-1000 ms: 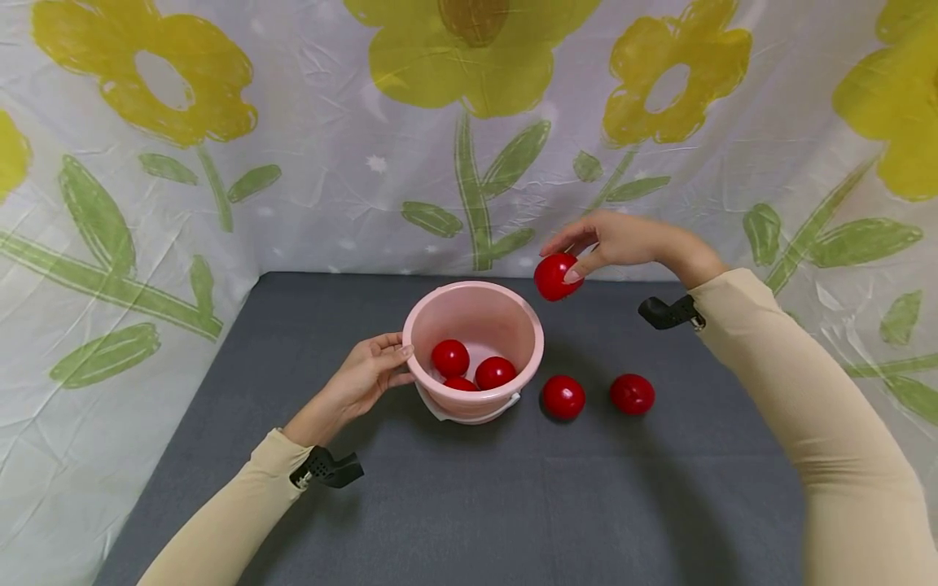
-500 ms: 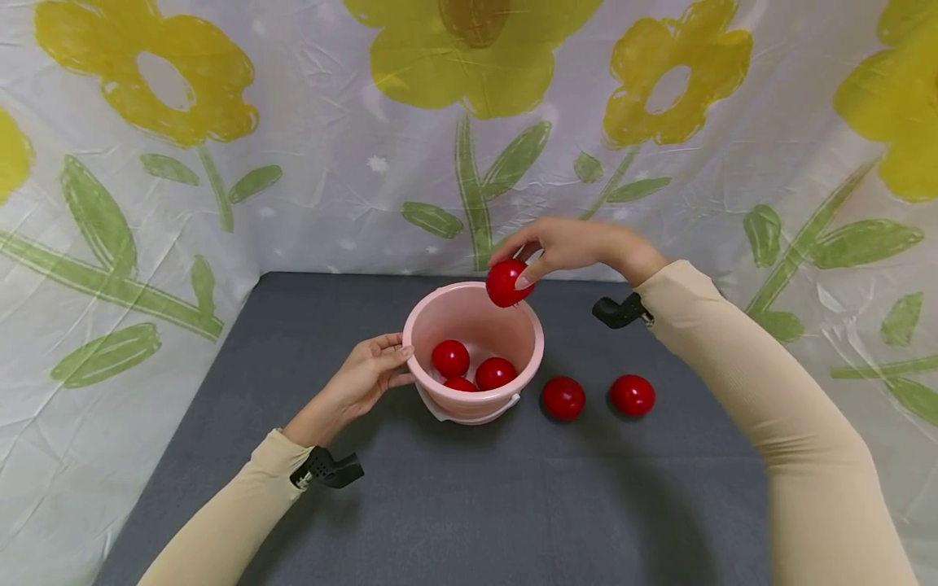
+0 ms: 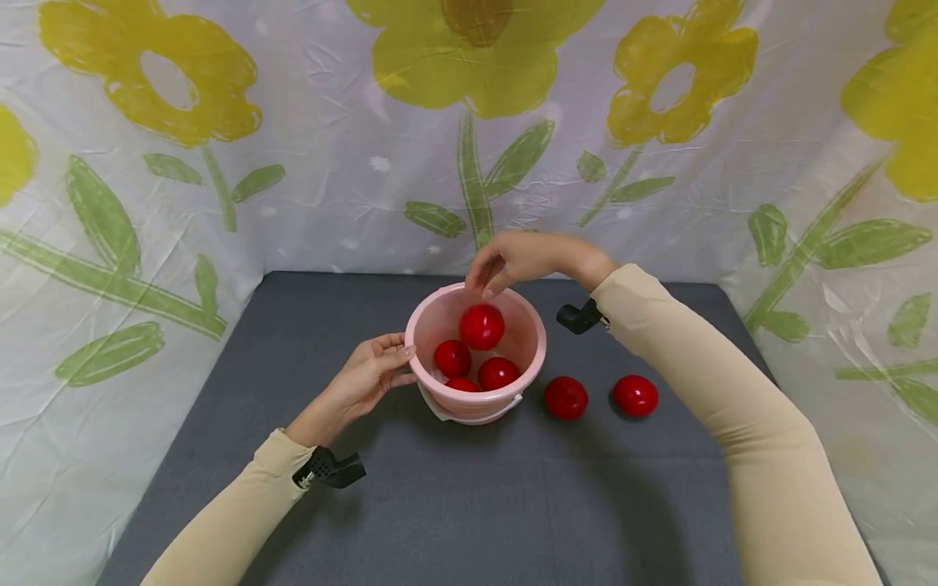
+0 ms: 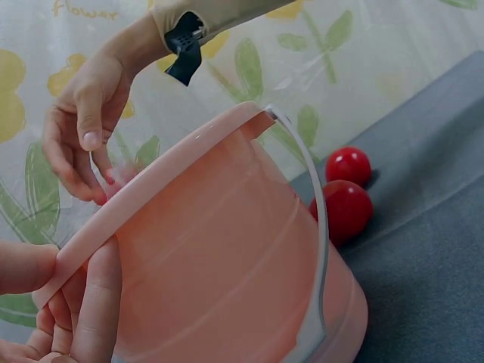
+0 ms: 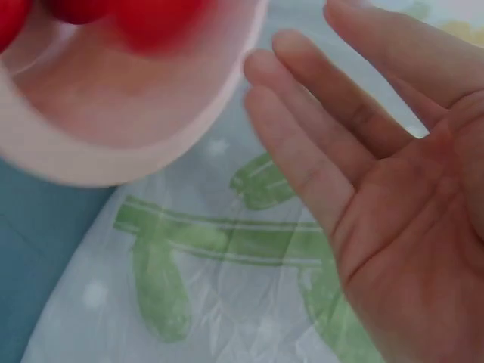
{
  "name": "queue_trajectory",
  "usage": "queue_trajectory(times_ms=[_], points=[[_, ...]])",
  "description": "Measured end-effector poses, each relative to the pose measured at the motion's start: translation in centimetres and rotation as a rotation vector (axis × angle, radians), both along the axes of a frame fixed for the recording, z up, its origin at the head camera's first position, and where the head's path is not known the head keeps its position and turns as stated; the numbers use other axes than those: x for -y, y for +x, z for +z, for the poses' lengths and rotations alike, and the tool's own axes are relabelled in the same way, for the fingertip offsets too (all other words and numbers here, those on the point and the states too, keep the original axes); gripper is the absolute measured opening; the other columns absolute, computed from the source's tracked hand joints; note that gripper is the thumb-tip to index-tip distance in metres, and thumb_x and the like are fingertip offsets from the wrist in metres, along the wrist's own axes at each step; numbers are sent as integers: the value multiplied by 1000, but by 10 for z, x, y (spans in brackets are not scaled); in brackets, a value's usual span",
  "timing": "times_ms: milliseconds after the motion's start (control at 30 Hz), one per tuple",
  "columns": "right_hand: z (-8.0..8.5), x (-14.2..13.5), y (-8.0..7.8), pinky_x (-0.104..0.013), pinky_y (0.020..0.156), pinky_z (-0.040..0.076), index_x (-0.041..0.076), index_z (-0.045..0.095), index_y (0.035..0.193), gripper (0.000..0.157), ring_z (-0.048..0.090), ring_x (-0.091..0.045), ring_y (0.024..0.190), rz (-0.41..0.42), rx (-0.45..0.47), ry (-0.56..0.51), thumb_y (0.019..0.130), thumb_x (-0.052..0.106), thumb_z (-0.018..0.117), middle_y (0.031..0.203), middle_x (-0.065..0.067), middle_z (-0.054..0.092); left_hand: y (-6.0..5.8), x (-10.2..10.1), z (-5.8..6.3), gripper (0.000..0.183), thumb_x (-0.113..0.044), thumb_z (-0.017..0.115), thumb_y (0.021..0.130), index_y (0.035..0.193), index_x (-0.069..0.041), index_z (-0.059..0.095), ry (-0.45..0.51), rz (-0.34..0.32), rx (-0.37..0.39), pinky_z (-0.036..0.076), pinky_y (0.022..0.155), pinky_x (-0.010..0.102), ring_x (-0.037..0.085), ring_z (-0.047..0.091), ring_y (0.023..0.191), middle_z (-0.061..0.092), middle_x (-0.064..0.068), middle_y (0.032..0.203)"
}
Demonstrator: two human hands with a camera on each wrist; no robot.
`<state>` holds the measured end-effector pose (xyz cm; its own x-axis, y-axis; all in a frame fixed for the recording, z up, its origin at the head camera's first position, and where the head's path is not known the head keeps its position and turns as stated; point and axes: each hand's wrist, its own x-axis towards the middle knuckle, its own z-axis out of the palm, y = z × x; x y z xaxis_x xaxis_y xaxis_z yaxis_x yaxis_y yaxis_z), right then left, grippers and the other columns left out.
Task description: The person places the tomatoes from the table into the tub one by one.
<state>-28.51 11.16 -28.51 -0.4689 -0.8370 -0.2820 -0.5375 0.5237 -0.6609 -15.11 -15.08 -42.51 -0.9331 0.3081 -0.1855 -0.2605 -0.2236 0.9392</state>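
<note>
A pink bucket point(image 3: 522, 330) with a white handle point(image 4: 319, 249) stands near the middle of the table. My left hand point(image 3: 366, 376) pinches its left rim, thumb on top and fingers below. Inside lie several shiny red, tomato-like fruits point(image 3: 452, 358). One more red fruit point(image 3: 481, 327) is in mid-air within the bucket's mouth, blurred and apart from any hand. Just above the far rim is my right hand point(image 3: 522, 259); in the right wrist view its fingers are spread and hold nothing.
Two red fruits lie on the dark grey tablecloth right of the bucket, a nearer one point(image 3: 566, 397) and one farther right point(image 3: 635, 395). A white cloth point(image 3: 330, 195) with yellow flowers hangs behind and at both sides.
My right hand has carried a red fruit left from beside the bucket to over its mouth and let it go. The fruit has dropped below the fingers. The left hand stays on the rim.
</note>
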Motion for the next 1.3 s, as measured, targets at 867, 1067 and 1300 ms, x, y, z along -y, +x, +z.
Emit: queue_trajectory(times_ms=[867, 1067, 1300], points=[[-10, 10, -3, -37, 99, 57, 3, 67, 124, 34, 63, -35, 118, 21, 52, -21, 90, 0, 65, 127, -20, 65, -1, 1, -1, 50, -2, 51, 100, 141, 15, 29, -13, 0, 18, 62, 74, 23, 6, 67, 85, 65, -3, 97], [2, -8, -3, -36, 97, 58, 9, 69, 122, 33, 64, -33, 117, -51, 42, -36, 90, 2, 68, 128, -18, 66, -1, 0, -1, 48, -2, 51, 100, 140, 14, 31, -14, 8, 18, 62, 74, 23, 6, 68, 85, 66, -3, 98], [8, -42, 2, -37, 97, 57, 7, 65, 128, 39, 62, -31, 121, -121, 40, -22, 89, 6, 71, 132, -16, 63, -1, 0, -2, 49, -3, 51, 100, 141, 13, 31, -27, 5, 14, 62, 74, 23, 7, 68, 85, 65, -3, 99]])
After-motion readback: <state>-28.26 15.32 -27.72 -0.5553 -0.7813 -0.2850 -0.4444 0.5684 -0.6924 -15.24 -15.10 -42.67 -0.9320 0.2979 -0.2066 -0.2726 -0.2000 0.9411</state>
